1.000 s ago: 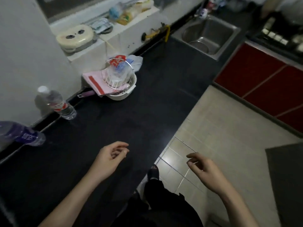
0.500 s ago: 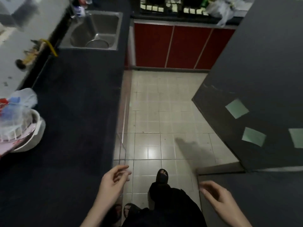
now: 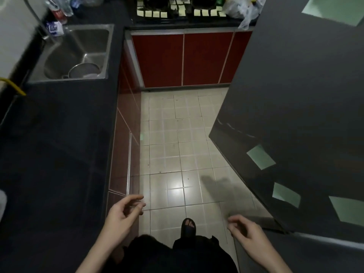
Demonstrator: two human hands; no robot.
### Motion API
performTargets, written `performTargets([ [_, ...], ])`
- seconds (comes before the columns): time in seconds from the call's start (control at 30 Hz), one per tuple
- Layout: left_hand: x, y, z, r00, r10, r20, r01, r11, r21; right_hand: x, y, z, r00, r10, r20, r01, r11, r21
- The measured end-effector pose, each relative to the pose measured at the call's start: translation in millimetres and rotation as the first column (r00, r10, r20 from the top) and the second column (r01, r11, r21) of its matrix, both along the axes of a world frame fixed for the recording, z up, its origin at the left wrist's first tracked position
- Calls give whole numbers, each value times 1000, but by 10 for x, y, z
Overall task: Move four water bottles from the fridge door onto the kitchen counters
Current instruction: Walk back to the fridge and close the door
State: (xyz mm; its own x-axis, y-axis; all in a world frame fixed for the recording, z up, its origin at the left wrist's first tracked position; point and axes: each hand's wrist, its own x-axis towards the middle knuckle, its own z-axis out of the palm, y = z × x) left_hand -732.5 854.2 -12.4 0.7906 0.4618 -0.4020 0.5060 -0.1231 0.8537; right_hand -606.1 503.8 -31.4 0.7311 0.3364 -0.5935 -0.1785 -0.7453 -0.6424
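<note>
Both hands were empty. The left hand [image 3: 122, 215] hung loosely curled over the counter's [image 3: 59, 154] front edge, fingers half bent around nothing; the right hand [image 3: 247, 232] was likewise slack and open beside the fridge [image 3: 295, 95], touching neither.

No bottle stood in the clear part of the view. At the counter's far left corner, behind the sink [image 3: 78, 54], some bottles [image 3: 63, 8] stood blurred; I could not tell their kind.

The counter was dark, smooth and flat, its front edge running straight away from the person. The steel sink was a rectangular basin with a round strainer in it. The fridge's matte dark face carried pale green notes [image 3: 261, 157]. Between counter and fridge lay a strip of glossy beige tiled floor [image 3: 173, 146], ending at red cabinets [image 3: 183, 58].
</note>
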Motion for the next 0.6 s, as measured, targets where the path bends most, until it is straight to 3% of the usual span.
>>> performTargets([
  [0.27, 230, 471, -255, 981, 186, -57, -187, 982, -27, 1202, 890, 111, 991, 77, 106, -91, 987, 135],
  [0.6, 1340, 1770, -339, 992, 94, -86, -98, 994, -51, 2057, 2000, 85, 990, -28, 138, 14, 995, 103],
])
